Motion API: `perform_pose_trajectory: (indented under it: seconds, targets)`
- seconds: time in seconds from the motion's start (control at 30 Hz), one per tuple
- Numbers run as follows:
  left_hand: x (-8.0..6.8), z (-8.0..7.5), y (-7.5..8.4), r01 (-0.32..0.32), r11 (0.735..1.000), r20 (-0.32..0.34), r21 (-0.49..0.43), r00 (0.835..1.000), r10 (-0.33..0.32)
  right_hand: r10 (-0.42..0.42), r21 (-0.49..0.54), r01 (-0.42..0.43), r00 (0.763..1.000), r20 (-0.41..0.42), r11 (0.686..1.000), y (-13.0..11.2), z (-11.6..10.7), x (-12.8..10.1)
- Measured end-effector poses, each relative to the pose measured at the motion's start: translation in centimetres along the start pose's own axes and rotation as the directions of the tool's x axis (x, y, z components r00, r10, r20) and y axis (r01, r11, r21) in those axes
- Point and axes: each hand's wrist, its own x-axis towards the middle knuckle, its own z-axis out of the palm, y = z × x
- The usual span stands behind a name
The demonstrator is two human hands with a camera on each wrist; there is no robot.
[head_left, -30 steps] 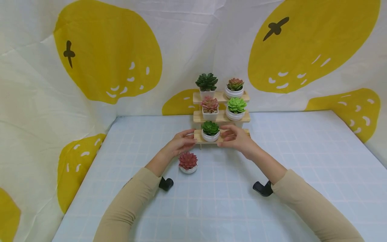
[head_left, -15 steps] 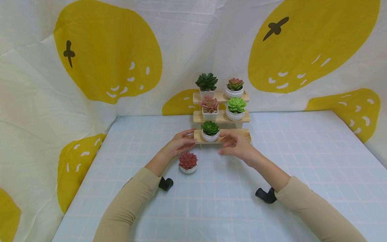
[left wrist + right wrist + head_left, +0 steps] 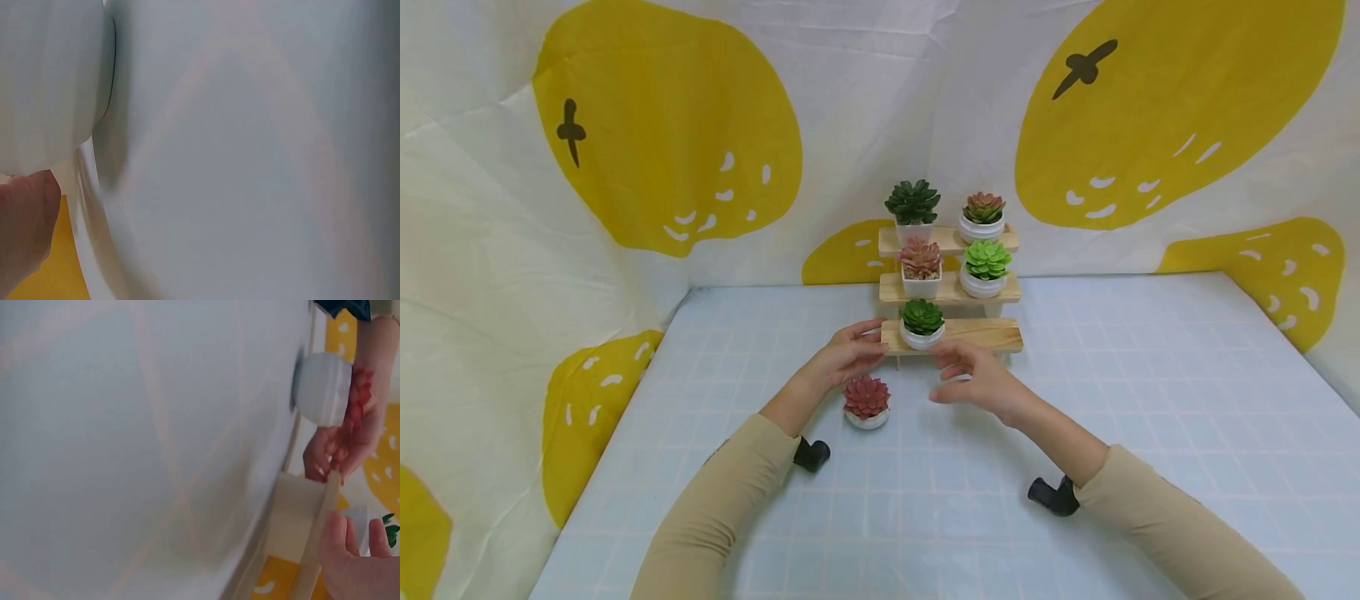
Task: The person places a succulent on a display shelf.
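Observation:
A three-tier wooden stand [image 3: 951,287] stands at the back of the table with several potted succulents on it. My left hand [image 3: 848,357] pinches the left end of its bottom shelf [image 3: 977,335], beside a green succulent [image 3: 921,323] in a white pot. A red succulent [image 3: 867,401] in a white pot sits on the table just below that hand; the right wrist view shows this red succulent [image 3: 325,387] too. My right hand [image 3: 973,379] hovers in front of the shelf, fingers relaxed and holding nothing. The left wrist view shows only a white pot [image 3: 44,81] and a fingertip [image 3: 22,237].
The table [image 3: 1150,400] has a pale blue grid cloth. White fabric [image 3: 850,108] with large yellow fruit prints walls off the back and both sides. The two upper shelves each carry two potted succulents.
My right hand has left the right part of the bottom shelf and drawn back toward me and to the left. The left hand has stayed at the shelf's left end.

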Motion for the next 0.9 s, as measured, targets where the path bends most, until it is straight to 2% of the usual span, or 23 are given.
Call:
perform_pose_trajectory:
  seconds: [0.53, 0.9]
  targets:
    - [0.1, 0.0, -0.1, -0.011, 1.000, 0.010, 0.019, 1.000, 0.011, -0.010, 0.013, 0.009, 0.997, 0.081, 1.000, 0.5, 3.1, 1.1]
    - [0.3, -0.3, -0.3, -0.037, 0.999, 0.028, 0.015, 0.999, 0.037, -0.029, -0.021, 0.031, 0.997, 0.068, 0.999, 0.6, 4.9, 2.1]
